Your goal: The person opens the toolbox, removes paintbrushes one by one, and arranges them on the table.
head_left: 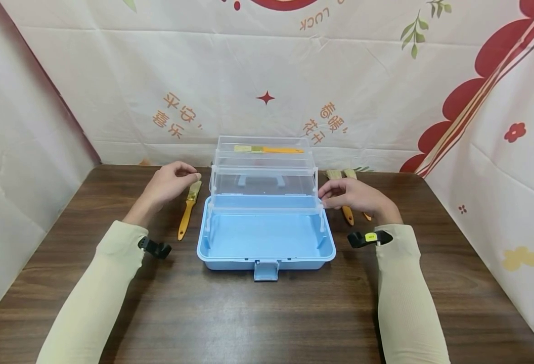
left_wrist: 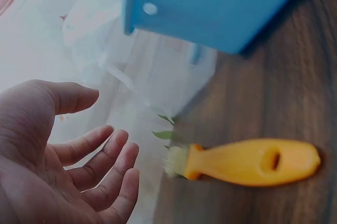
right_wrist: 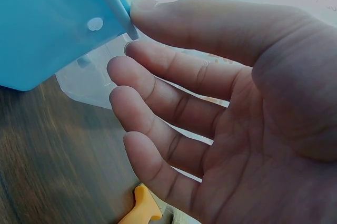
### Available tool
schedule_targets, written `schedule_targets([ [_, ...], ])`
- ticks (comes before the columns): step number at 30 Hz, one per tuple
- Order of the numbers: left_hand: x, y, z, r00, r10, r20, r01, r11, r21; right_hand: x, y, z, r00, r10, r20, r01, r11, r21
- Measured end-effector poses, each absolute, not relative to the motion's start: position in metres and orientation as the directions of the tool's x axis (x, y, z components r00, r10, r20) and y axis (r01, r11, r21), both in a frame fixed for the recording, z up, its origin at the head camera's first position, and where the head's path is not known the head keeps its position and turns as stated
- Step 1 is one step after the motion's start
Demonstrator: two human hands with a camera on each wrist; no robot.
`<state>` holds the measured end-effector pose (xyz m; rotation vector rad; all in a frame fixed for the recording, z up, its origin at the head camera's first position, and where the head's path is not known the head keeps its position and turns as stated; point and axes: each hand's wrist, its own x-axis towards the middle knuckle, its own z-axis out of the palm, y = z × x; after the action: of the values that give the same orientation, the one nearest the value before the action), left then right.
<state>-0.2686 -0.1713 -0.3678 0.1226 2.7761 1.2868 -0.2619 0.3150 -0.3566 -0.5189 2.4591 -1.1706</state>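
A light blue toolbox (head_left: 267, 235) stands in the middle of the table, its clear trays (head_left: 267, 159) raised and its lid tilted back. One paintbrush (head_left: 282, 150) with a yellow handle lies in the upper tray. To the left of the box, my left hand (head_left: 166, 184) hovers over the bristle end of another paintbrush (left_wrist: 258, 162); its fingers are loosely bent and hold nothing. My right hand (head_left: 358, 196) is at the box's right rim, thumb tip against or just beside the edge, fingers relaxed. Two more paintbrushes (head_left: 348, 216) lie partly hidden behind it.
The box's front latch (head_left: 266, 271) hangs down towards me. A white printed cloth (head_left: 267, 65) rises behind the brown wooden table (head_left: 230, 323), with more cloth at both sides. Each wrist wears a black camera strap (head_left: 155, 247).
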Motion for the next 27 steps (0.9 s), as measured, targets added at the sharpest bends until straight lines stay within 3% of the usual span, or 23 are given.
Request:
schedule_targets([
  [27,-0.270,-0.134,-0.311,-0.982,0.171,0.074,0.156,0.536,0.829,-0.261,0.315,-0.356,-0.868,-0.467,-0.169,-0.161,0.586,-0.794],
])
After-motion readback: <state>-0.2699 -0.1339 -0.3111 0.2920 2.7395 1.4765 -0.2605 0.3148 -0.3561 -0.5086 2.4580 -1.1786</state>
